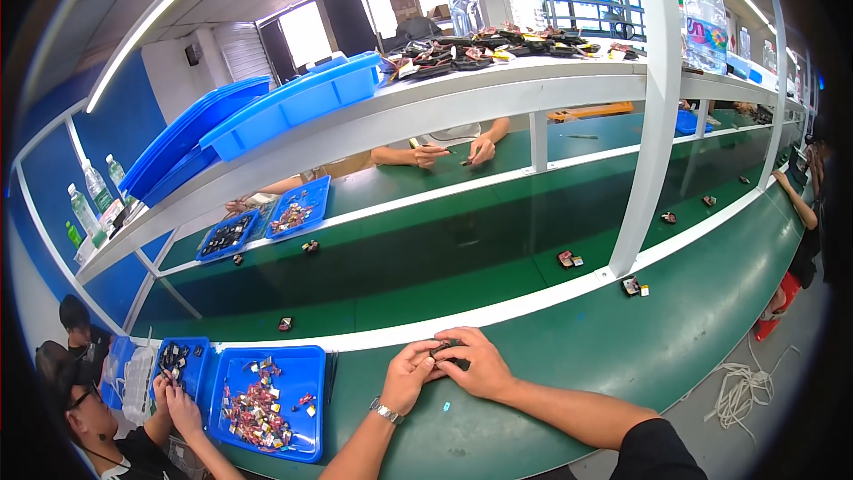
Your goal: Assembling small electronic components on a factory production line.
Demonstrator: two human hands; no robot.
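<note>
Your left hand (410, 375) and right hand (480, 364) meet on the green bench (569, 364) near its white edge, both grips clamped on a small black part (447, 352). Its long axis looks left-right; which way it points is hidden by fingers.

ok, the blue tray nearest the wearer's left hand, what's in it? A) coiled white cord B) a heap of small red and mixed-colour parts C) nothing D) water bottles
B: the blue tray left of the left hand holds a heap of small red and mixed-colour parts; the white cord lies off to the right on the floor.
</note>
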